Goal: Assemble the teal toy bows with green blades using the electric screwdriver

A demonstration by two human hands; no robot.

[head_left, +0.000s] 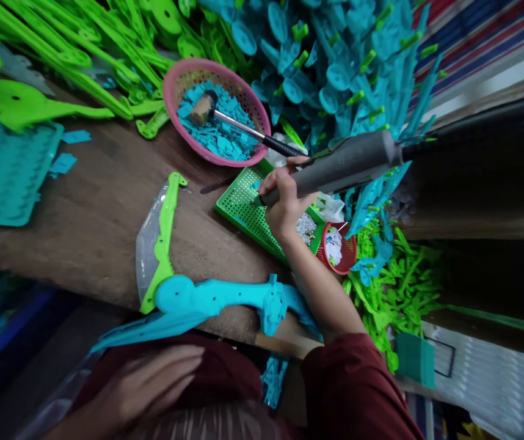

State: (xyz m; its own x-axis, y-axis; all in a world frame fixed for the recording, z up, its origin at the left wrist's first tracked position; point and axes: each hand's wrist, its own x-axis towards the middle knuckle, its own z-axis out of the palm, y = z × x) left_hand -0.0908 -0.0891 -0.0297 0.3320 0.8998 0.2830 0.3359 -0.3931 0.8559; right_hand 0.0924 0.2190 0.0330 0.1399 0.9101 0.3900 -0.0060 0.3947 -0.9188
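Observation:
My right hand [284, 198] grips a grey electric screwdriver [344, 165], its tip end over the green perforated basket [243, 201]. Silver screws [306, 226] lie in the basket's near right part, partly behind my wrist. Low at the left, my left hand [156, 382] is blurred, with fingers stretched out in front of my body and nothing visible in it. Just beyond it, a blue plastic toy-weapon part [216, 296] lies along the table's near edge. A lime-green curved piece [165, 238] with a clear plastic sheet [147, 250] meets its left end.
A pink basket [170, 91] holds blue pieces, with a mallet [239, 125] across it. Beside the screws stands a small red basket [349, 250]. Blue parts [326, 67] and lime-green parts [83, 43] are heaped behind. A teal tray [5, 171] lies at the left.

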